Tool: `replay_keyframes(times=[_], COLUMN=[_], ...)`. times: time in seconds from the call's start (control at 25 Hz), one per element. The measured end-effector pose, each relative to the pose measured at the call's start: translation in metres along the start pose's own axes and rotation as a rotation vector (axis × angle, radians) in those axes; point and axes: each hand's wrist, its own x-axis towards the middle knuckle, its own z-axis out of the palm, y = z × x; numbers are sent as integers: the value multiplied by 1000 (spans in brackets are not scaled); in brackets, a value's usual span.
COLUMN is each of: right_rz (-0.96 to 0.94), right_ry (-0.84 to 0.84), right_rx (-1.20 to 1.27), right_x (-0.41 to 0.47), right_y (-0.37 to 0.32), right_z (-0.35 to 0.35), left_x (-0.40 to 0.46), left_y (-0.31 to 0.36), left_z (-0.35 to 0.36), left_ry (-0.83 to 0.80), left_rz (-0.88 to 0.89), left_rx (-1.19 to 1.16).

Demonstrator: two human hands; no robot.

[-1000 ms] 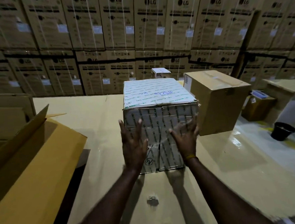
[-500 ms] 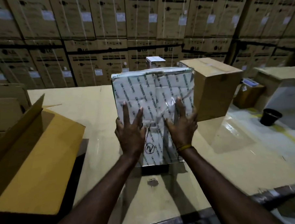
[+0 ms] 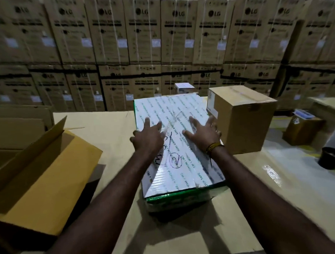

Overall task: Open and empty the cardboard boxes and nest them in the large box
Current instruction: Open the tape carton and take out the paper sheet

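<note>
Both hands (image 3: 177,135) lie flat atop the taped white box (image 3: 180,159), beside an open large box (image 3: 40,170).

Beyond the grip, stacked LG cartons (image 3: 159,40) form a dim wall; right of it, glossy floor (image 3: 291,179) and a black bucket (image 3: 331,158).

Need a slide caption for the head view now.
Both hands, left and right, flat on the taped white box beside an open cardboard box.

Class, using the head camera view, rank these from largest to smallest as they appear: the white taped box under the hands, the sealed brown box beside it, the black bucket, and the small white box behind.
1. white taped box (nearest, so possibly flattered)
2. sealed brown box
3. black bucket
4. small white box (farthest, partly hidden)
</note>
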Motion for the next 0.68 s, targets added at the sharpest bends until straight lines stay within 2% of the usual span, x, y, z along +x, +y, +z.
replay_keyframes(times=[0.12, 0.2, 0.32, 0.44, 0.56, 0.68], right_rz=[-67, -88, -108, -122, -162, -169], right_ry=[-85, -110, -122, -203, -283, -318], right_rx=[-66, -67, -29, -39, -89, -102], right_x=[-14, -23, -33, -41, -53, -65], right_y=[11, 12, 11, 9, 3, -6], right_z=[14, 20, 20, 20, 25, 26], left_x=[1, -1, -12, -18, -22, -32], left_y=[-4, -6, 0, 8, 6, 11], left_z=[8, 8, 10, 9, 14, 21], left_ry=[-90, -128, -99, -80, -118, -129], left_rz=[51, 18, -8, -54, -164, -190], left_rx=[26, -18, -1, 93, 137, 119])
